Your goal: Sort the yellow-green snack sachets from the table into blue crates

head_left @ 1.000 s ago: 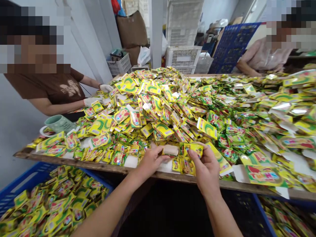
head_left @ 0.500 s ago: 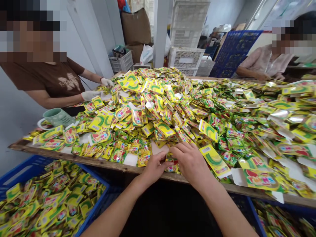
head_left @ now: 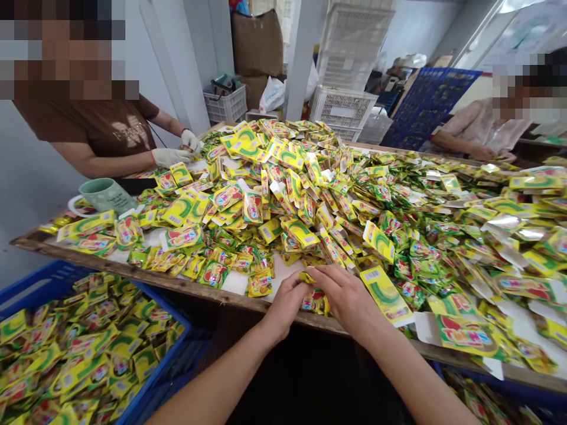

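Observation:
At the table's near edge, my left hand (head_left: 287, 300) and my right hand (head_left: 345, 295) meet with their fingertips closed together. Between them shows a bit of a small yellow packet (head_left: 305, 277), mostly hidden by the fingers. Under my right fingers lie several small yellow-and-red sachets (head_left: 315, 301). To the right of my right hand rests a flat yellow-green carton (head_left: 386, 295) with a barcode. A larger heap of small printed cartons (head_left: 301, 233) and shiny sachets (head_left: 261, 283) spreads beyond and to the left of my hands.
A wooden rim (head_left: 190, 289) edges the table. Below left, a blue crate (head_left: 177, 339) holds many packets; another blue crate (head_left: 527, 401) is below right. A green mug (head_left: 106, 198) stands at the left. A co-worker's gloved hands (head_left: 170, 157) work there; another person (head_left: 482, 127) sits far right.
My hands have come together, and a yellow packet now shows between my fingertips. The co-worker's gloved hands at the left have drawn closer together. The view has shifted slightly.

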`<action>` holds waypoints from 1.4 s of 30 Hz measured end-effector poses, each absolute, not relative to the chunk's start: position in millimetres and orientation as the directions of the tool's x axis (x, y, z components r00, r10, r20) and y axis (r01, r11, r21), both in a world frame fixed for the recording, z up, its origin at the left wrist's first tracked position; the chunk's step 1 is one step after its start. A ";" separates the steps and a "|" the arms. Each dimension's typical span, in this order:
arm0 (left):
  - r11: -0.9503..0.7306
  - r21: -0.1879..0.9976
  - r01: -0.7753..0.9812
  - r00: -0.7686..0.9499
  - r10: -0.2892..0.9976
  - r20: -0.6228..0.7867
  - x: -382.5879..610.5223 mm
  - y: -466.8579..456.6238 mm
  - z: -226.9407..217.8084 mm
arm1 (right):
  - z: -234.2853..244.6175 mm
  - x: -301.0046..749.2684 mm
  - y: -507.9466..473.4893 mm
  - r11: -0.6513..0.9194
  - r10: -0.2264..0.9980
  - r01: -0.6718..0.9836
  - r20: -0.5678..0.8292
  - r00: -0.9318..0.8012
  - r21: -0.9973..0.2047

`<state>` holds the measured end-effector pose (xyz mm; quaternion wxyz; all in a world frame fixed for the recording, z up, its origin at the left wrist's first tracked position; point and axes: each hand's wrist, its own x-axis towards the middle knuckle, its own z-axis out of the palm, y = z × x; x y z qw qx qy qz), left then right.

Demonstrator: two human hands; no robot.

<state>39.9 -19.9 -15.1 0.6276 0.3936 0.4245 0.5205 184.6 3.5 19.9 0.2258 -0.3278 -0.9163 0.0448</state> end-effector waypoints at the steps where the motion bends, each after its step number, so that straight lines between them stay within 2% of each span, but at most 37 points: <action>1: 0.168 0.929 -0.330 0.065 0.986 -0.155 42.6 -20.5 -12.0 | 18.7 186.0 2.5 0.773 0.629 0.593 0.397 -0.669 -0.225; 4: 0.196 0.926 -0.324 0.055 0.981 -0.188 45.6 -22.1 -5.6 | 18.6 187.8 0.7 0.733 0.661 0.634 0.480 -0.577 -0.246; 6: 0.188 0.938 -0.291 0.080 0.982 -0.171 43.4 -22.8 -5.2 | 23.0 187.3 0.6 0.708 0.687 0.648 0.487 -0.539 -0.281; 9: 0.162 0.958 -0.237 0.132 0.982 -0.133 37.9 -23.9 -7.7 | 34.0 187.0 0.5 0.674 0.726 0.691 0.408 -0.553 -0.263; 12: 0.150 0.962 -0.229 0.188 0.976 -0.107 33.4 -26.0 -8.2 | 41.1 189.3 -1.5 0.675 0.736 0.704 0.271 -0.621 -0.220; 15: 0.156 0.965 -0.212 0.264 0.960 -0.097 28.7 -28.4 -5.3 | 40.8 191.8 -7.1 0.663 0.743 0.696 0.135 -0.655 -0.273; 18: 0.128 0.973 -0.190 0.346 0.937 -0.055 23.5 -29.9 -3.2 | 38.1 191.0 -14.2 0.615 0.776 0.723 0.079 -0.626 -0.315; 21: 0.071 0.983 -0.171 0.380 0.925 -0.001 20.4 -29.9 -5.7 | 35.3 190.7 -18.1 0.610 0.776 0.712 0.081 -0.626 -0.347; 23: 0.055 0.987 -0.151 0.342 0.940 0.000 20.0 -29.3 -9.6 | 30.7 194.1 -19.3 0.578 0.800 0.662 0.172 -0.574 -0.477; 25: 0.068 0.989 -0.135 0.319 0.947 -0.021 20.6 -29.0 -13.6 | 21.9 198.5 -20.7 0.434 0.894 0.549 0.266 -0.361 -0.715; 27: 0.087 0.986 -0.143 0.329 0.944 -0.035 21.0 -29.1 -15.9 | 10.2 200.1 -22.9 0.214 0.975 0.340 0.181 -0.126 -0.916; 28: 0.101 0.981 -0.165 0.334 0.942 -0.041 21.0 -29.1 -16.2 | 4.4 199.1 -24.0 0.106 0.993 0.244 0.092 -0.069 -0.964; 31: 0.199 0.925 -0.325 0.343 0.936 -0.080 19.6 -26.3 -15.0 | -6.9 191.1 -24.8 -0.095 0.992 0.086 -0.102 -0.077 -0.992; 35: 0.379 0.776 -0.505 0.361 0.909 -0.209 19.7 -15.4 -12.3 | -7.5 185.7 -16.8 -0.108 0.990 0.053 -0.113 -0.088 -0.993; 37: 0.393 0.753 -0.527 0.322 0.913 -0.251 21.1 -10.7 -12.1 | -7.1 188.6 -11.1 -0.121 0.987 0.054 -0.126 -0.096 -0.991; 42: 0.399 0.717 -0.572 0.317 0.914 -0.255 24.4 -6.9 -13.1 | -7.9 196.1 -0.1 -0.162 0.969 0.066 -0.171 -0.180 -0.985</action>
